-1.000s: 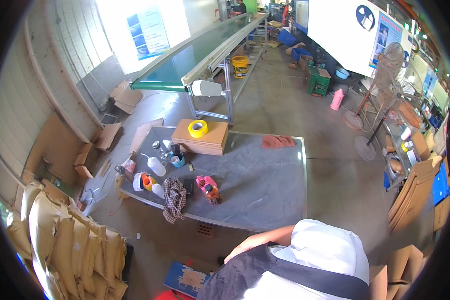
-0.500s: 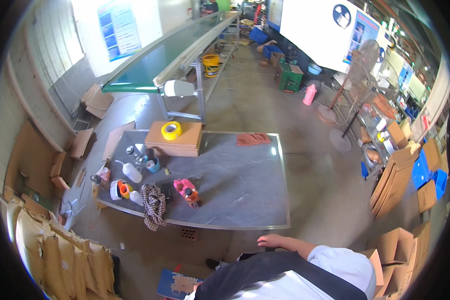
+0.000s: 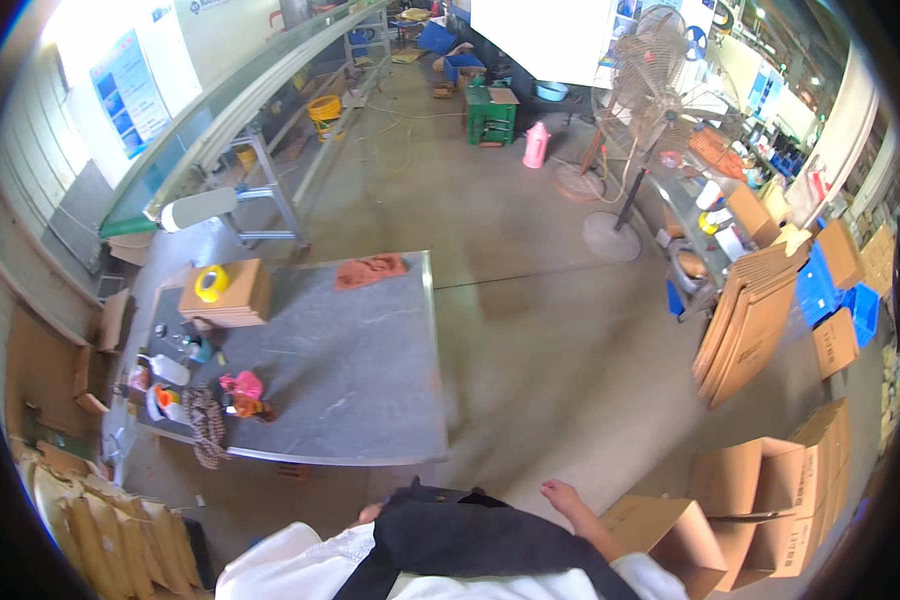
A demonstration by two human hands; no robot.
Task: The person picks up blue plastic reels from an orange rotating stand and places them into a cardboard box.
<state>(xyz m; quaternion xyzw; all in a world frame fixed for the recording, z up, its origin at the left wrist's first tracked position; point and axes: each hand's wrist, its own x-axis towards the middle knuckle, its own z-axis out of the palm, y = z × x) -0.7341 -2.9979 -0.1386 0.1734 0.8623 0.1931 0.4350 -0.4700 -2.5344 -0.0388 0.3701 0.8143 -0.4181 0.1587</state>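
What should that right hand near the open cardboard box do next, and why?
Probably reach down and take the rim of the open cardboard box. The right hand hangs empty just left of it, touching nothing, and the box is the nearest thing. The left hand is out of sight, so one hand would begin.

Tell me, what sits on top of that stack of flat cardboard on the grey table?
A yellow tape roll lies on the flat cardboard stack. Whatever is beneath the stack is hidden.
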